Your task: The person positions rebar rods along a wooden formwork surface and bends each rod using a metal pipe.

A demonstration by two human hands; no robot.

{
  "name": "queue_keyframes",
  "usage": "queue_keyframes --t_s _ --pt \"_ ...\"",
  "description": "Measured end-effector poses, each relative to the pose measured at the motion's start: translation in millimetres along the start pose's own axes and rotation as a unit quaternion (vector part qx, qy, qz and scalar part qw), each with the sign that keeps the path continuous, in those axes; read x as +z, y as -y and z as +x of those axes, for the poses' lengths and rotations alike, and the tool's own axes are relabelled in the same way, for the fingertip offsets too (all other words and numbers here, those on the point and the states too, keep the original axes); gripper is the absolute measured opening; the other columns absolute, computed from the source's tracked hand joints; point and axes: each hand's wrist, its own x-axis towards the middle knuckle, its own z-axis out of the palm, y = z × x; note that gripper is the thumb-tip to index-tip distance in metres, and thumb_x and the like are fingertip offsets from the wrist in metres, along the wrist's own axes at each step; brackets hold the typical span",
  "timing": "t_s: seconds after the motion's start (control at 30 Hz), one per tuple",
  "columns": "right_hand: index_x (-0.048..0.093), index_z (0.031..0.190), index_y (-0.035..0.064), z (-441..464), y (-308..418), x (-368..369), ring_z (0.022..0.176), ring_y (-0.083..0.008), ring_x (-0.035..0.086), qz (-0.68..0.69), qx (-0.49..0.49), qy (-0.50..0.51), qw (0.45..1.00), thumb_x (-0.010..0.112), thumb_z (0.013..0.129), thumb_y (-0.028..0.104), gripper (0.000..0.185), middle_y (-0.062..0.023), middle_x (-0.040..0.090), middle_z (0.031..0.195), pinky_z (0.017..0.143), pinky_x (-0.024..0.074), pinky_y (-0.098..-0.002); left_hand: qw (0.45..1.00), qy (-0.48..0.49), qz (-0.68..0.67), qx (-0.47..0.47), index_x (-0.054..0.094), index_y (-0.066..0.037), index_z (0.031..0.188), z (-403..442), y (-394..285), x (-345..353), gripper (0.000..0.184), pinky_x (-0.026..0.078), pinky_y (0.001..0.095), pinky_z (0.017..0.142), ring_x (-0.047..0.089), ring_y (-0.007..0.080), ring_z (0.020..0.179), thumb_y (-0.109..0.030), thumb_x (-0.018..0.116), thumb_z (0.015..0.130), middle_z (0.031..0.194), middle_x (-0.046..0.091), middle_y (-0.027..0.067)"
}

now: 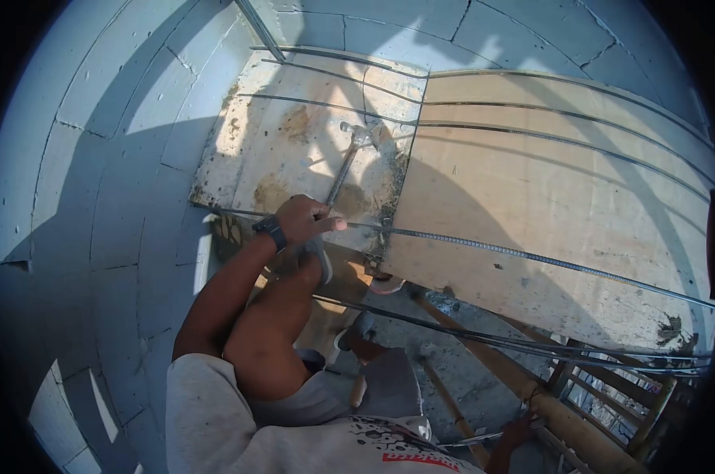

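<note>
My left hand (303, 220), with a dark watch on its wrist, is closed around the lower end of a hammer (343, 172). Its metal head points away from me over the stained left board (274, 134). My thumb stretches out to the right, close to a ribbed steel bar (484, 242) that runs along the near side of the boards. Low on the right, my right hand (518, 433) is in shadow beside a thick bamboo pole (559, 423). A thin metal piece (472, 440) reaches toward it; the fingers look bent, and their hold is indistinct.
Grey block walls (120, 182) rise at the left and back. Several steel bars cross above the pale plywood board (531, 189). Below my legs is a concrete floor (468, 367) with bamboo poles and more bars (492, 338). A slanted metal post (258, 30) stands at the back.
</note>
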Motion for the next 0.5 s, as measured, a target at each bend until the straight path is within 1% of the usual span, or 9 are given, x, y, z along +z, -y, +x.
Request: queue_keyframes --t_s 0.03,0.07,0.1,0.13,0.23,0.3,0.37,0.47,0.5 --pt "0.046 0.143 0.0086 6 8 -14 0.057 -0.0235 0.063 0.141 0.084 0.014 0.986 0.071 0.090 0.036 0.065 -0.0068 0.063 0.077 0.052 0.0505 -0.0357 1.000 0.013 0.000 0.011 0.060 -0.001 0.067 5 0 9 0.056 0.041 0.0405 0.056 0.048 0.0234 0.052 -0.051 0.067 0.091 0.056 0.049 0.0146" --pt "0.052 0.136 0.0076 11 15 -27 0.051 -0.0213 0.060 0.275 0.170 0.005 0.946 0.069 0.092 0.040 0.057 -0.0051 0.060 0.069 0.047 0.0480 -0.0335 0.999 0.017 -0.021 0.019 0.060 -0.001 0.067 12 2 22 0.057 0.041 0.0406 0.056 0.048 0.0234 0.052 -0.053 0.066 0.091 0.057 0.050 0.0145" --pt "0.057 0.127 0.0063 12 25 -38 0.047 -0.0187 0.055 0.513 0.311 0.109 0.793 0.066 0.094 0.043 0.050 -0.0036 0.055 0.064 0.044 0.0447 -0.0311 0.999 0.024 -0.041 0.025 0.061 -0.002 0.067 18 4 36 0.059 0.041 0.0407 0.057 0.048 0.0234 0.053 -0.055 0.065 0.091 0.057 0.051 0.0144" --pt "0.062 0.117 0.0051 12 35 -49 0.043 -0.0161 0.051 0.646 0.490 0.140 0.569 0.063 0.096 0.047 0.047 -0.0022 0.050 0.058 0.040 0.0415 -0.0287 0.997 0.031 -0.062 0.031 0.061 -0.002 0.067 22 6 45 0.061 0.042 0.0407 0.057 0.047 0.0234 0.053 -0.057 0.065 0.091 0.058 0.051 0.0143" --pt "0.062 0.094 0.0047 100 96 -222 0.039 -0.0115 0.041 0.693 0.349 0.269 0.570 0.058 0.100 0.049 0.045 0.0010 0.039 0.053 0.038 0.0368 -0.0281 0.990 0.118 -0.057 0.052 0.060 -0.003 0.067 34 14 49 0.064 0.041 0.0404 0.058 0.047 0.0232 0.053 -0.061 0.062 0.092 0.057 0.050 0.0143" --pt "0.061 0.096 0.0015 143 120 -279 0.040 -0.0092 0.038 0.695 0.236 0.299 0.611 0.056 0.101 0.051 0.050 0.0017 0.038 0.054 0.038 0.0346 -0.0271 0.987 0.142 -0.069 0.020 0.059 -0.003 0.063 39 38 62 0.069 0.041 0.0402 0.057 0.046 0.0214 0.052 -0.068 0.063 0.087 0.056 0.051 0.0134" --pt "0.060 0.098 -0.0021 188 133 -334 0.044 -0.0076 0.041 0.745 0.107 0.296 0.589 0.059 0.101 0.048 0.050 0.0014 0.043 0.056 0.041 0.0347 -0.0245 0.983 0.159 -0.086 -0.006 0.059 -0.004 0.061 36 56 76 0.072 0.040 0.0403 0.056 0.045 0.0199 0.052 -0.072 0.063 0.085 0.056 0.051 0.0126" --pt "0.057 0.093 -0.0014 247 156 -406 0.041 -0.0063 0.038 0.814 -0.029 0.233 0.532 0.058 0.098 0.056 0.057 0.0033 0.039 0.052 0.040 0.0334 -0.0243 0.979 0.169 -0.110 -0.030 0.058 -0.004 0.060 33 77 98 0.074 0.039 0.0400 0.055 0.043 0.0185 0.052 -0.074 0.062 0.084 0.055 0.050 0.0100" --pt "0.056 0.092 -0.0002 267 167 -426 0.040 -0.0061 0.036 0.835 -0.084 0.208 0.503 0.057 0.097 0.058 0.058 0.0041 0.038 0.050 0.039 0.0330 -0.0242 0.982 0.157 -0.109 -0.010 0.057 -0.004 0.059 33 78 102 0.075 0.038 0.0396 0.054 0.043 0.0184 0.052 -0.075 0.062 0.083 0.054 0.049 0.0093"
